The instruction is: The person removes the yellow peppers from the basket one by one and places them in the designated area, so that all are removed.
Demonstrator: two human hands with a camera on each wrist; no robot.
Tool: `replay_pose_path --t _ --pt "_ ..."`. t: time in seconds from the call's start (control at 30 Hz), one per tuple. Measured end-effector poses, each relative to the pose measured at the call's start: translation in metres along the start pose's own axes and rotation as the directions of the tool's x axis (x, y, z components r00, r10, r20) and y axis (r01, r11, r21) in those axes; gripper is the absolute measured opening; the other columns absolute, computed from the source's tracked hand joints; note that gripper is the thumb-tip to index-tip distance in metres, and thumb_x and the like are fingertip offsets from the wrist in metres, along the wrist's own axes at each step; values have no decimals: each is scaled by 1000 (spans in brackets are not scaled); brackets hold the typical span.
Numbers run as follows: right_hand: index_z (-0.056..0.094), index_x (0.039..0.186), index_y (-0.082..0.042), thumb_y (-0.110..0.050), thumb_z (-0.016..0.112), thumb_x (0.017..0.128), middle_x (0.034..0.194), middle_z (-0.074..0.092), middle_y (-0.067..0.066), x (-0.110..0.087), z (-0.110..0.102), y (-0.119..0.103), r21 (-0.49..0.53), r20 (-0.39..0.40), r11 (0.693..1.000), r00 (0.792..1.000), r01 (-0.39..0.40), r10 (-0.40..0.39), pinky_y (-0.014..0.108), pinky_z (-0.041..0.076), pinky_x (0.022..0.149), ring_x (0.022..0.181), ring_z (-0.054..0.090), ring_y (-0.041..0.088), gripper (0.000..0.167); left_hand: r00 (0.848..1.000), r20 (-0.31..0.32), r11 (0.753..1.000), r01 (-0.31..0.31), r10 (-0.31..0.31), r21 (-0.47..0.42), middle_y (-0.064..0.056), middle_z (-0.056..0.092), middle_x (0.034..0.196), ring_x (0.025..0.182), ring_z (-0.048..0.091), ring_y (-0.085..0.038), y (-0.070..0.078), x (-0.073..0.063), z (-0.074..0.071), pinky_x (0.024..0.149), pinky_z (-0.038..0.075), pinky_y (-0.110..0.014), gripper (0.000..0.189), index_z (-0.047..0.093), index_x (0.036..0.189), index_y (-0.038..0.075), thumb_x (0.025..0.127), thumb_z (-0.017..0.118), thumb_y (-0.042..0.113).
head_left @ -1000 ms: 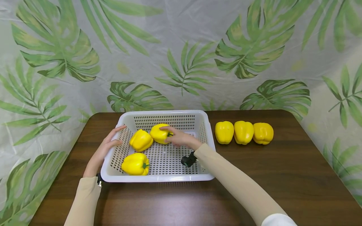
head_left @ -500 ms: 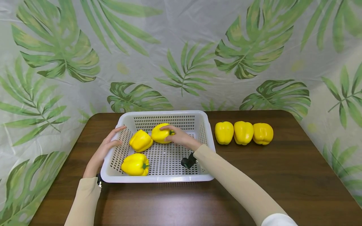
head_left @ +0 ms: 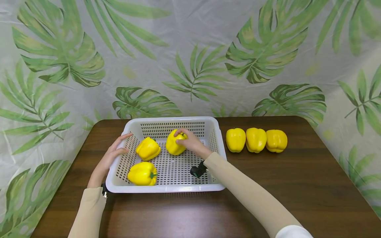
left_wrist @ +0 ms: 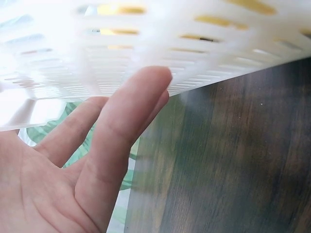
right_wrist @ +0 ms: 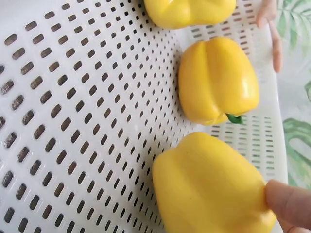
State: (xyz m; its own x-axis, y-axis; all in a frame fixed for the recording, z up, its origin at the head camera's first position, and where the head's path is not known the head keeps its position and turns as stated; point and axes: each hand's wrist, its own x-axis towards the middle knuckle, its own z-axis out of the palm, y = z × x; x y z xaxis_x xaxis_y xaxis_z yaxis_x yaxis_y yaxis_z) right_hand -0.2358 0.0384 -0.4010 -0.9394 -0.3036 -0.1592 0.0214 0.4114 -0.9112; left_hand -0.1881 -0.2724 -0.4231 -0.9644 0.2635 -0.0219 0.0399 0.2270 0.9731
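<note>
In the head view my right hand (head_left: 192, 142) pinches a yellow bell pepper (head_left: 174, 145) by its stem end, inside a white perforated basket (head_left: 166, 188). The right wrist view has this held bell pepper (right_wrist: 209, 189) close up, a fingertip pressed on its side. Two more yellow bell peppers lie in the basket's left part: one farther back (head_left: 148, 148), one near the front (head_left: 143, 173). At the basket's left side is my left hand (head_left: 110, 155), its fingers fairly straight and touching the rim and wall. The left wrist view catches those fingers (left_wrist: 138, 97) against the basket's outside.
Right of the basket, three yellow bell peppers (head_left: 256, 140) stand in a row on the dark wooden table (head_left: 268, 185). A leaf-patterned cloth (head_left: 196, 39) hangs behind the table. The black wrist camera (head_left: 197, 170) on my right arm sits over the basket floor.
My right hand has drawn its bell pepper to the right, away from the one beside it, and tipped it more upright. The left hand and basket stay put.
</note>
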Motion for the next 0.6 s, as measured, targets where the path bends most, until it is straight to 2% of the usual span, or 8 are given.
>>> replay_pose_path --t 0.13,0.33,0.53,0.6 --pt "57 113 -13 -7 57 94 138 45 10 -1 0 -1 -10 -6 1000 1000 -17 16 37 45 85 108 47 28 19 1000 3 1000 -3 3 -5 -21 17 153 120 40 -51 0 0 0 81 51 -52 56 25 150 18 97 42 12" --pt "53 118 -19 -11 55 96 134 45 15 0 1 -2 -6 6 999 999 -51 51 35 48 71 98 50 28 24 1000 3 1000 -4 4 -12 -21 18 153 120 40 -51 0 -1 -1 82 51 -52 56 25 150 18 97 42 11" --pt "52 123 -19 -10 53 97 137 42 17 -2 -1 -4 99 36 994 998 -53 49 49 51 82 106 53 31 28 1000 4 1000 1 -1 -11 -22 18 153 119 40 -50 1 -1 0 82 51 -51 55 24 150 18 98 41 11" --pt "53 125 -18 -10 52 97 139 42 15 -2 -2 -5 129 44 991 998 -46 41 49 51 82 107 53 32 28 1000 5 1000 4 -4 -15 -21 18 153 119 40 -50 2 0 0 82 51 -49 55 25 150 18 98 41 11"
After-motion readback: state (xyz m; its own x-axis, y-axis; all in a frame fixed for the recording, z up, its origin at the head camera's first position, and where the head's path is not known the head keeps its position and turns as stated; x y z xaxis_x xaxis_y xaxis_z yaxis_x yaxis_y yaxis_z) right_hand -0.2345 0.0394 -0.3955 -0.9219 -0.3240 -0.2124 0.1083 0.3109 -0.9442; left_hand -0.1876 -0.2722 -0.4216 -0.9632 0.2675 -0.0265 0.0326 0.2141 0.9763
